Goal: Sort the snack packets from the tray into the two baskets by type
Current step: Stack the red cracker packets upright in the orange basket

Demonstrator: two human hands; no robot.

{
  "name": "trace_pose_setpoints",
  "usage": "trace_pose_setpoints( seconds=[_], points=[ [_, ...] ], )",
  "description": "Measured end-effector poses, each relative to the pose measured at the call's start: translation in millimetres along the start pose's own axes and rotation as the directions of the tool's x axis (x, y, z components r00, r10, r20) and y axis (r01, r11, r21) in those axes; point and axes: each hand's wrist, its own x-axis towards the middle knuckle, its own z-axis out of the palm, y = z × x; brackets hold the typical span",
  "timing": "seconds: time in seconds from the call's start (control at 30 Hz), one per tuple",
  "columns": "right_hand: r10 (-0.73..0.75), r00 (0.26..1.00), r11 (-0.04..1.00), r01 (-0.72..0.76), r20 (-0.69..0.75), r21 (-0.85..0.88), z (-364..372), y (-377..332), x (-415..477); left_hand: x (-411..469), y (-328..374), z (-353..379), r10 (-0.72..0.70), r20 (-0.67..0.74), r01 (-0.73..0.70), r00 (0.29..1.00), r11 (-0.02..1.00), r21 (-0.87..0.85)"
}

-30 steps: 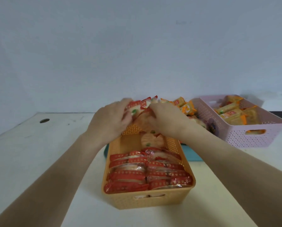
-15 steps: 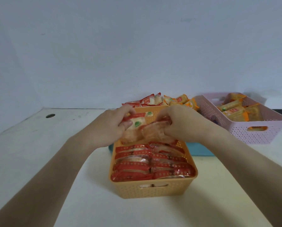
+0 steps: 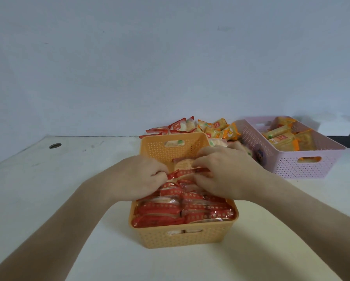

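An orange basket (image 3: 180,236) stands in front of me, filled in rows with red snack packets (image 3: 170,213). Both hands are inside it, at the far end of the rows. My left hand (image 3: 141,177) pinches the left end of a red packet (image 3: 182,172); my right hand (image 3: 225,173) grips a red packet (image 3: 260,169) at its right side. Behind the basket a heap of red and orange packets (image 3: 214,128) lies on a tray that is mostly hidden. A pink basket (image 3: 304,165) at the right holds orange packets (image 3: 281,138).
The white table (image 3: 48,189) ends at a pale wall behind. A round cable hole (image 3: 55,145) sits at the far left. A white box (image 3: 335,127) and a dark object stand behind the pink basket.
Both hands came down from above the heap into the orange basket, bringing red packets with them, and now press them in behind the rows.
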Motion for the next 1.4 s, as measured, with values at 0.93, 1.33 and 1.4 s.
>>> trace_pose_setpoints(
  seconds=[0.93, 1.33, 1.4],
  points=[
    [0.057, 0.975, 0.812, 0.081, -0.216, 0.578, -3, -1, -10, -13, -3, 4, -0.08, -0.372, -0.149, 0.925, 0.823, -0.548],
    [0.272, 0.939, 0.552, -0.33, 0.209, 0.766, 27, 106, 134, 118, -136, 27, -0.616, -0.074, 0.242, 0.784, 0.414, -0.878],
    [0.177, 0.949, 0.59, -0.315, 0.262, 0.743, 42, 105, 157, 143, -144, 37, -0.618, 0.044, 0.368, 0.785, 0.407, -0.836]
  ],
)
